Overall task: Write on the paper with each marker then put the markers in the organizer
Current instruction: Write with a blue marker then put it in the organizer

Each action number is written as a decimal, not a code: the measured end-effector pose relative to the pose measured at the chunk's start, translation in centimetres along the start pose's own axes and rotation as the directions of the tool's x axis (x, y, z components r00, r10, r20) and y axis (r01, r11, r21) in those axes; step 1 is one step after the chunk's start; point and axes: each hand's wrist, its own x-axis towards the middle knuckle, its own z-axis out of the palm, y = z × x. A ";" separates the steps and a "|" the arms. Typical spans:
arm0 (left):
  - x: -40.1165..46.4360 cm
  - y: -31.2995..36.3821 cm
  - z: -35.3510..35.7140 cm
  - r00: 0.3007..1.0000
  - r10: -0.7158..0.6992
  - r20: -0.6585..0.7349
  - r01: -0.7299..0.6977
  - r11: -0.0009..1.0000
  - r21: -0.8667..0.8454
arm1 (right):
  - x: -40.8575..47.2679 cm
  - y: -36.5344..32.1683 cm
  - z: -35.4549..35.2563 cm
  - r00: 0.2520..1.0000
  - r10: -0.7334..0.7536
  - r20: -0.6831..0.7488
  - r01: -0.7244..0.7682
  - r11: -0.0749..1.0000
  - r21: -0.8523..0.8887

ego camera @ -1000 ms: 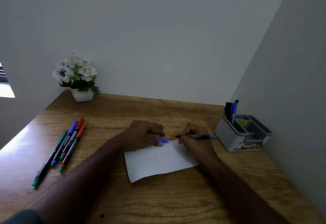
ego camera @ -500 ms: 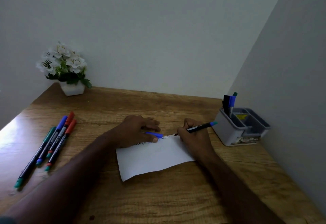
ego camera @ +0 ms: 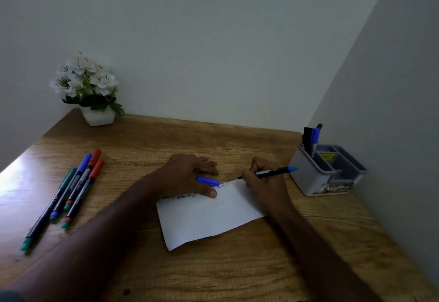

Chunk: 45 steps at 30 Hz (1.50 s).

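- Right hand: fingers curled round a black-barrelled marker. The dark tip sits at the far right corner of the paper; the blue-green end points toward the organizer.
- Left hand: rests on the paper's far edge, thumb pressed flat on the sheet. A blue cap is pinched between thumb and fingers. The other fingers lie spread on the desk past the sheet.
- Paper: white sheet lying flat near the middle of the desk, skewed, its near left corner closest to the front edge. Small handwritten letters run along the far edge, partly covered by the left hand; the wording is too small to read with certainty.
- Organizer: grey, compartmented, at the right edge of the desk beside the wall. Several markers stand upright in its far left compartment, with black, blue and green tops. A yellow label shows in another compartment.
- Loose markers: four, lying side by side near the left edge, with green, blue and red caps.
- Flower pot: white, with white flowers, in the far left corner.
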 end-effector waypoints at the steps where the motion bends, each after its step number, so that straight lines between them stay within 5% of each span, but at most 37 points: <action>1: 0.0 0.0 0.0 1.000 -0.005 0.008 0.005 1.000 0.000 | 0.1 -0.1 -0.1 1.000 -0.010 -0.004 0.010 1.000 0.000; 25: -0.2 0.4 -0.3 0.999 0.007 0.046 -0.007 1.000 -0.005 | 0.1 0.4 0.7 0.992 -0.028 0.125 0.030 0.999 -0.013; 45: 0.0 0.3 -0.2 0.981 0.006 0.195 -0.031 0.992 0.125 | 0.4 0.6 0.9 0.996 -0.026 0.086 0.029 0.999 -0.029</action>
